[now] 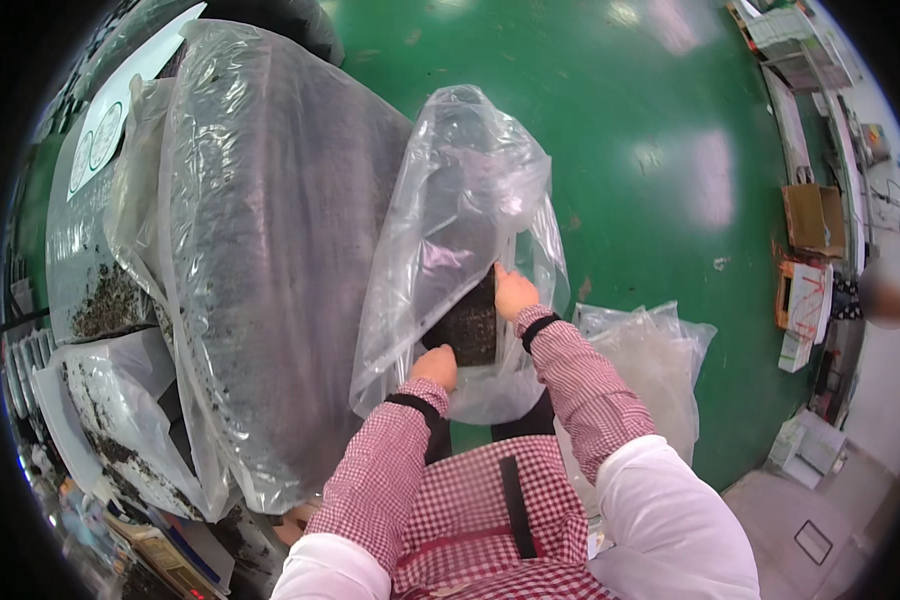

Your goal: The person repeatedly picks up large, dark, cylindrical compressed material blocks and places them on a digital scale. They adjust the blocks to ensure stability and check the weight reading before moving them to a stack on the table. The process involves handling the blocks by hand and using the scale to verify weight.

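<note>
In front of me stands a large clear plastic bag (395,290), with a dark brown, rough-surfaced block (467,328) showing through its opening. My left hand (436,368) is closed at the near left corner of the block, on the edge of the bag. Farther up and to the right, my right hand (515,293) is closed on the bag's edge beside the block. Fingertips of both hands are mostly hidden by the hands themselves. The upper part of the bag stands loose and wrinkled over the block.
A big bulging plastic sack (280,230) of dark material fills the left side. Flat clear bags (645,365) lie on the green floor (660,200) to my right. A cardboard box (813,217) and shelves line the far right, where another person (888,295) is partly visible.
</note>
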Available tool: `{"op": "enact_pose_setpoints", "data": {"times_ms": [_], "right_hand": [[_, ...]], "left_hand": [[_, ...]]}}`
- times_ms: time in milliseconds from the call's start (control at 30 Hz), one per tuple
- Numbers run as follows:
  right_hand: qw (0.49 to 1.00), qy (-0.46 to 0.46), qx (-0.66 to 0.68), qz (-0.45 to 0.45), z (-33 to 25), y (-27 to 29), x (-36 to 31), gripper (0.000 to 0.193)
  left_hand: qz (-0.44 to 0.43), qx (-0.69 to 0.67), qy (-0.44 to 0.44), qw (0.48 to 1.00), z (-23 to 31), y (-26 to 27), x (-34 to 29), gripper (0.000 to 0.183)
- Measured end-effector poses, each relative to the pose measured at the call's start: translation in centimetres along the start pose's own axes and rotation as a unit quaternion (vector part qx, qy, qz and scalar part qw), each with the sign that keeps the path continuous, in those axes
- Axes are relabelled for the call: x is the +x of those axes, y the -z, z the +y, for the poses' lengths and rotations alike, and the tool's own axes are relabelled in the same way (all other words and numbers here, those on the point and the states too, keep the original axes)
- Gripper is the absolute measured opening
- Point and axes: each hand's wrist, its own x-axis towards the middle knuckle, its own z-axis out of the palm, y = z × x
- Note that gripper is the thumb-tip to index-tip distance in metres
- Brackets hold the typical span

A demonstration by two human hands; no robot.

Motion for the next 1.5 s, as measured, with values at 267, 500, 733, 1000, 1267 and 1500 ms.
{"op": "enact_pose_setpoints", "data": {"times_ms": [267,500,733,1000,1267,1500], "right_hand": [[0.957,0.139,0.230,0.110,-5.3,9.6,17.6,0.050],[0.921,0.236,-0.131,0.282,-5.7,8.2,37.0,0.069],[0.907,0.242,-0.205,0.276,-8.8,10.8,39.3,0.079],[0.906,0.332,-0.174,0.196,-10.1,12.7,39.7,0.059],[0.918,0.343,-0.129,0.149,-7.6,14.7,37.0,0.059],[0.935,0.328,-0.083,0.106,-5.7,15.3,33.6,0.060]], "left_hand": [[0.241,-0.311,0.057,0.918,0.6,-4.0,14.9,0.048],[0.268,-0.615,0.091,0.736,2.4,-2.6,24.2,0.048],[0.287,-0.667,0.089,0.681,2.1,-1.5,24.2,0.049],[0.285,-0.688,0.092,0.661,2.9,-2.4,23.9,0.049],[0.290,-0.707,0.088,0.639,2.7,-2.6,24.2,0.050],[0.278,-0.726,0.082,0.624,3.6,-2.8,23.7,0.051]]}}
